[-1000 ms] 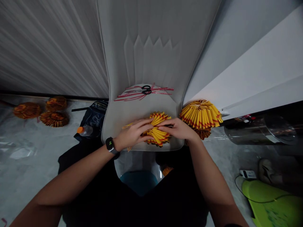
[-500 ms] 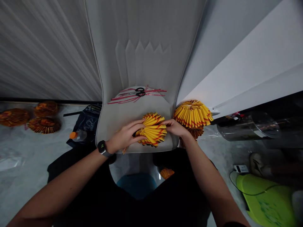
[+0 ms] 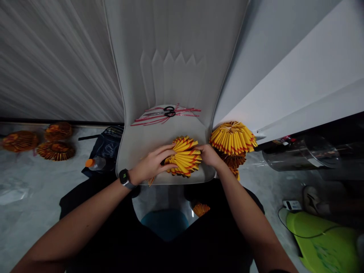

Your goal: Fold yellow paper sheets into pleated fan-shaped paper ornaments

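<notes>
A yellow pleated paper piece (image 3: 186, 157) with red-orange stripes rests over the front of the grey chair seat (image 3: 133, 142). My left hand (image 3: 155, 162) grips its left side, thumb below and fingers above. At its upper right edge is my right hand (image 3: 209, 154), fingers bent and pinched on the folds; their tips are partly hidden. Black-handled scissors (image 3: 170, 111) lie on pink-red strips (image 3: 150, 120) at the back of the seat.
Right of the chair stands a stack of pleated paper pieces (image 3: 233, 138). More pleated pieces (image 3: 55, 151) lie on the floor at left, near a dark bag (image 3: 108, 146) and an orange-capped bottle (image 3: 98, 163). A green stool (image 3: 321, 235) and a person's shoe (image 3: 310, 199) are at right.
My right-hand fingers have curled in closer at the paper's upper right edge. My left hand keeps its grip. The whole view has shifted slightly.
</notes>
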`<state>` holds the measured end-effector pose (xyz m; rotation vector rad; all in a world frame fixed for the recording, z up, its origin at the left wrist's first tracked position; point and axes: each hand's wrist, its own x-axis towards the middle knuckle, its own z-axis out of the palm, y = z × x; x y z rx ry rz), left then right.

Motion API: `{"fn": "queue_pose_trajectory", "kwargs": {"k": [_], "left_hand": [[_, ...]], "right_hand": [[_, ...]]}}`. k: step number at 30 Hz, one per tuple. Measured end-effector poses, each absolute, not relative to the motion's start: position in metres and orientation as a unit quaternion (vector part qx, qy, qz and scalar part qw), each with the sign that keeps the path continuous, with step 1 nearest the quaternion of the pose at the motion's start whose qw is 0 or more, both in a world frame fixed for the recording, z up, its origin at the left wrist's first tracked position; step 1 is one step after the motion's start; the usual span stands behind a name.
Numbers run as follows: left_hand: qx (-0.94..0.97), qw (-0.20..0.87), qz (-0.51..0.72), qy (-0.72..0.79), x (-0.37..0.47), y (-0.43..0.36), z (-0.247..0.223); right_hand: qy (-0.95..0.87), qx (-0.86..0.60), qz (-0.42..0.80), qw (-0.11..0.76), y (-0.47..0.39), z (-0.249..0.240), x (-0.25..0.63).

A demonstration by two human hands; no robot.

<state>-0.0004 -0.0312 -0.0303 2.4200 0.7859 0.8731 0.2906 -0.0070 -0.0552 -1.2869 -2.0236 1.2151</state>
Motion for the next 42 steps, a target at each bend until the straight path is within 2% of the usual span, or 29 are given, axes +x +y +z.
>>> {"fn": "queue_pose_trajectory", "kwargs": {"k": [4,6,11,15,17,24,32,42], "left_hand": [[0.877,0.222,0.319,0.283,0.001,-0.031,-0.028],[0.874,0.229,0.318,0.288,0.001,-0.031,-0.028],[0.869,0.242,0.316,0.295,0.000,-0.030,-0.025],[0.863,0.243,0.319,0.306,-0.003,-0.028,-0.023],[0.864,0.240,0.321,0.304,-0.003,-0.028,-0.024],[0.858,0.248,0.330,0.306,0.004,-0.031,-0.028],[0.842,0.275,0.341,0.315,0.007,-0.034,-0.034],[0.837,0.271,0.346,0.326,0.008,-0.036,-0.042]], "right_hand": [[-0.783,-0.472,0.370,0.164,-0.010,-0.040,0.293],[-0.792,-0.483,0.335,0.163,-0.014,-0.028,0.296],[-0.786,-0.506,0.205,0.290,-0.031,0.005,0.294],[-0.816,-0.489,0.060,0.303,-0.044,0.017,0.274],[-0.804,-0.499,0.030,0.321,-0.048,0.019,0.263],[-0.852,-0.392,0.163,0.305,-0.050,0.012,0.235],[-0.843,-0.398,0.186,0.310,-0.049,0.004,0.236],[-0.829,-0.465,0.178,0.254,-0.054,0.006,0.229]]}}
